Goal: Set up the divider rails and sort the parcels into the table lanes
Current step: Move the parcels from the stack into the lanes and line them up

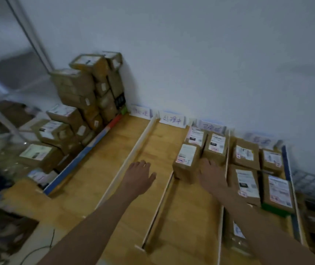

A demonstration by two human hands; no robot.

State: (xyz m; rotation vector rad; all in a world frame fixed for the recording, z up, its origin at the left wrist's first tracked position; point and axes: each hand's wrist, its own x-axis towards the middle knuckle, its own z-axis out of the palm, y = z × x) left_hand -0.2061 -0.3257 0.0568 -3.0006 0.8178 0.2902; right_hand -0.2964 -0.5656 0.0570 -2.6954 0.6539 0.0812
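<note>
Your two bare forearms reach forward over the pale wooden table (88, 169), its grain smooth and yellowish. Your left hand (138, 175) hovers palm down with fingers spread and relaxed, holding nothing, above the lane between two thin white divider rails (131, 155). Your right hand (213, 175) lies open too, fingers straight, its fingertips just beside or touching the nearest cardboard parcel (187, 161); blur keeps you from telling which. That brown box carries a white shipping label with red marks, too smeared to read. Behind it stand two more labelled parcels (216, 146), and further right a lane holds four flat boxes (247, 180), one with a green edge. A blue-edged board (88, 148) bounds the table's left side. At the far edge, handwritten paper lane signs (173, 119) lean against the white wall; the middle one seems to read "处理中". Beyond the left board, unsorted cartons are stacked (88, 87) high in the corner.
</note>
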